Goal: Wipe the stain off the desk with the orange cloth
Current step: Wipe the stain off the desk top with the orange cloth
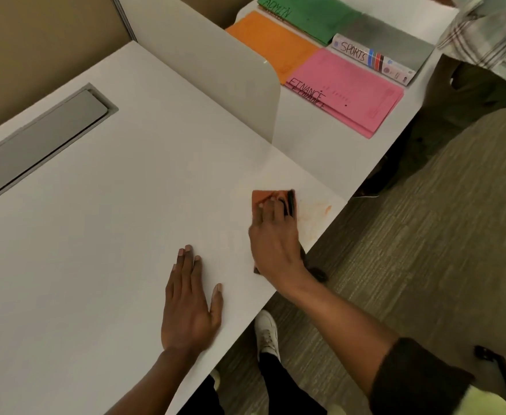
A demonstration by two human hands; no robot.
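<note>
A pale grey-white bench [96,235] fills most of the view, with a grey recessed cover strip [39,142] set into it at the far left and a thin white divider panel [215,76] standing along its far right side. The orange cloth [265,197] lies near the bench's right front edge, folded into a small flat pad with a dark band along its right side; only its far end shows, the rest being hidden under the hand. The right hand [272,238] lies on top of the cloth with its fingers stretched forward and pressed flat on it, pinning it to the surface rather than closing around it. Just to the right of the cloth, between it and the bench edge, a faint orange stain [317,212] spreads as a smeared, patchy mark, darkest at its far right tip. The left hand [190,301] rests released, palm down with fingers spread, on the bare bench near the front edge, apart from the cloth. Beyond the divider, on a neighbouring surface, lie an orange folder [272,43], a green folder [305,13] marked ADMIN, a pink folder [356,88] marked FINANCE and a grey one [389,43] with a label reading SPORTS. Below the bench edge are grey-green carpet [410,235] and 1 white shoe [266,330].
</note>
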